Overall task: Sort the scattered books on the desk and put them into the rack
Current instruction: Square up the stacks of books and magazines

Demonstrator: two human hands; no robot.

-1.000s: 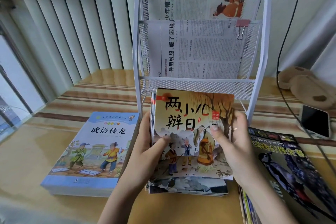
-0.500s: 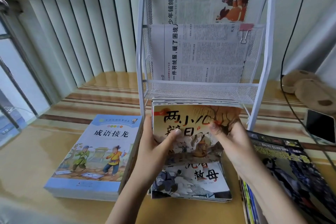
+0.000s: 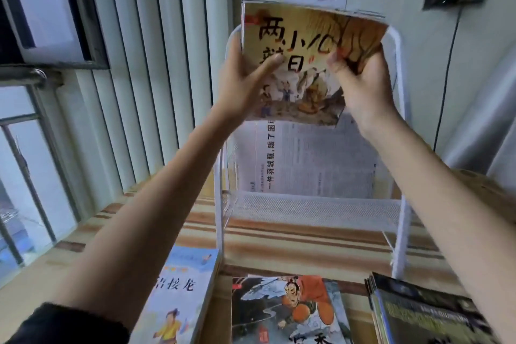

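From the head view, both hands are up at the top of the white rack [image 3: 402,165], holding a thin bundle of picture books [image 3: 304,64] level with its top rail. The left hand [image 3: 240,75] grips the bundle's left edge, thumb laid across the yellow cover; the right hand [image 3: 363,84] pinches the right side, and the cover buckles a little under its thumb. These look like light, floppy paperbacks with glossy covers, so I'd guess they will sag and fan apart unless held by both side edges, as they are now, with the spines kept square. A newspaper [image 3: 312,159] stands in the rack's middle pocket, below the bundle. On the desk [image 3: 279,240], striped wood in front of the rack, a pale blue book [image 3: 181,296] lies to the rack's left, an orange-figured book [image 3: 287,310] lies just in front of it, and a dark stack of books [image 3: 424,313] lies to the right. Behind the rack are pale vertical blinds [image 3: 145,64], a window and a plain wall with a cable running down.
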